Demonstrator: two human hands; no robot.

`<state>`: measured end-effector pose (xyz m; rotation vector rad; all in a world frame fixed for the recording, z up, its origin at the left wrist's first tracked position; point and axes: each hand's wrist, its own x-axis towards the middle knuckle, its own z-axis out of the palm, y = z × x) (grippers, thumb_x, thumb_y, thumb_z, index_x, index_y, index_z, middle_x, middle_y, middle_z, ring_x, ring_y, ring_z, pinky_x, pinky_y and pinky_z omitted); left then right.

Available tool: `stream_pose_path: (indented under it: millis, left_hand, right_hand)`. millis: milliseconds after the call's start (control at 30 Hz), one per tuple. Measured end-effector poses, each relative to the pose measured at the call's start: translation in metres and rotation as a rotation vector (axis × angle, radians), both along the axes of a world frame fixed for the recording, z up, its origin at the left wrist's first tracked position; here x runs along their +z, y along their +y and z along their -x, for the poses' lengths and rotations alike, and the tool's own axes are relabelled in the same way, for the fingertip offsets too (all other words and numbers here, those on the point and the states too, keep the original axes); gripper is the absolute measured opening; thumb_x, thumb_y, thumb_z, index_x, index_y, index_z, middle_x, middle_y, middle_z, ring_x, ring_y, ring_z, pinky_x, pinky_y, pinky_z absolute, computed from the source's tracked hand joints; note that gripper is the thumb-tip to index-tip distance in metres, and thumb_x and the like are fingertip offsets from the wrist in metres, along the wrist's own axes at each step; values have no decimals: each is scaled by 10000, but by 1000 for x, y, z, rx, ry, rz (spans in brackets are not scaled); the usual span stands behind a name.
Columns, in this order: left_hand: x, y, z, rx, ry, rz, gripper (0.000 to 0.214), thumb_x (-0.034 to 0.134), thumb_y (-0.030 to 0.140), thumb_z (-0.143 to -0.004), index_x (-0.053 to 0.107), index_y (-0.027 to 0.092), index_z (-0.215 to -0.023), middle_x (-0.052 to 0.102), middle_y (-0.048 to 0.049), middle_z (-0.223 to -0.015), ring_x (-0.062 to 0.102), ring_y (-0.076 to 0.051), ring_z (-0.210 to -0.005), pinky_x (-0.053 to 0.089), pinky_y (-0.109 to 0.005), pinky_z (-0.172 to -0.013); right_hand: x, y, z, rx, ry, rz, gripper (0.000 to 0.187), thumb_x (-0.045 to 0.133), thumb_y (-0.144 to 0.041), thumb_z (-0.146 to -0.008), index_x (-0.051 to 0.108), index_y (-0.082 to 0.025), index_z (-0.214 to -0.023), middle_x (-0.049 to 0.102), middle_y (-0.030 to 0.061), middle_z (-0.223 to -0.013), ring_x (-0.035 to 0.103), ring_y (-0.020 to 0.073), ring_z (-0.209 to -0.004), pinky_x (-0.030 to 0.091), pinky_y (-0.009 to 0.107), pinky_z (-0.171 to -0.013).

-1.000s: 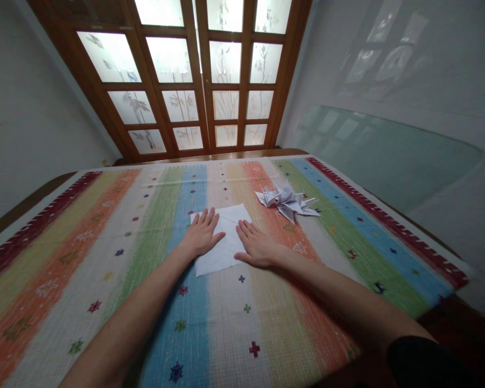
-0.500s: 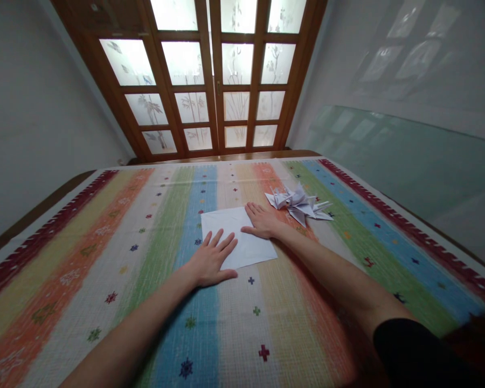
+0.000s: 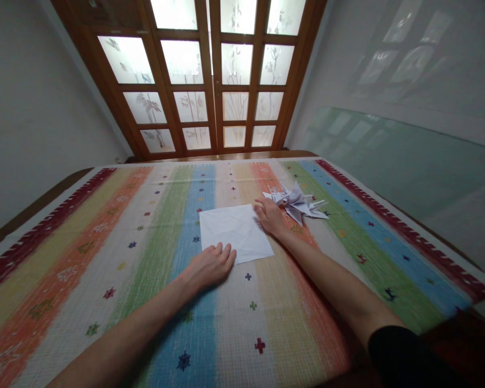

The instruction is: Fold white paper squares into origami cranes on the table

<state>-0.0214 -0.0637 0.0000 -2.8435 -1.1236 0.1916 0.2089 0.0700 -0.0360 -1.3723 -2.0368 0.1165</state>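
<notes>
A white sheet of paper (image 3: 234, 229) with faint creases lies flat on the striped tablecloth. My left hand (image 3: 213, 264) is at its near left corner, its bent fingers close together over the paper; they hide the corner, and the thumb is out of sight underneath. At the right edge, by the far right corner, my right hand (image 3: 270, 215) touches the paper with loosely bent fingers, slightly apart. Just beyond that hand sit several folded white paper cranes (image 3: 297, 203), clustered so that they overlap.
A colourful striped tablecloth (image 3: 145, 302) covers the table. Wooden doors with patterned glass panes (image 3: 186, 64) stand past the far edge. Along the right wall leans or hangs a pale green glass panel (image 3: 400, 156).
Both hands have come off their flat, spread pose on the paper. The left has drawn back to the near edge with fingers curled; the right has shifted outward to the right edge.
</notes>
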Motion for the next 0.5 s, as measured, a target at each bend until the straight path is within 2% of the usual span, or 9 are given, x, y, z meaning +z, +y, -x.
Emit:
stream_pose_path:
  millis: [100, 200, 367, 500]
  left_hand:
    - [10, -1, -4, -36, 21, 34, 238, 451, 171, -885, 580, 94, -1069, 649, -181, -1029, 642, -274, -877, 518, -387, -711]
    - [17, -1, -12, 2, 32, 85, 217, 554, 190, -800, 589, 96, -992, 649, -169, -939, 652, -268, -805, 516, -377, -689]
    - [22, 1, -29, 87, 64, 64, 181, 474, 59, -815, 577, 87, -962, 641, -169, -872, 673, -258, -725, 508, -341, -607]
    - [26, 0, -36, 108, 98, 80, 206, 545, 114, -782, 578, 82, -983, 634, -186, -885, 679, -281, -729, 518, -348, -585]
  right_hand:
    - [-1, 1, 1, -43, 65, -25, 351, 360, -295, -945, 638, -137, -1091, 658, 150, -1084, 587, 256, -1053, 445, 402, -949]
    - [0, 0, 2, -51, 96, -45, 345, 353, -300, -938, 640, -155, -1061, 662, 139, -1061, 585, 256, -1038, 444, 408, -945]
    - [1, -1, 1, -45, 105, -56, 343, 351, -305, -928, 635, -143, -1029, 664, 147, -1039, 585, 267, -1027, 442, 422, -941]
    - [2, -3, 2, -41, 98, -43, 325, 362, -309, -932, 635, -167, -1035, 660, 137, -1039, 582, 265, -1026, 440, 418, -937]
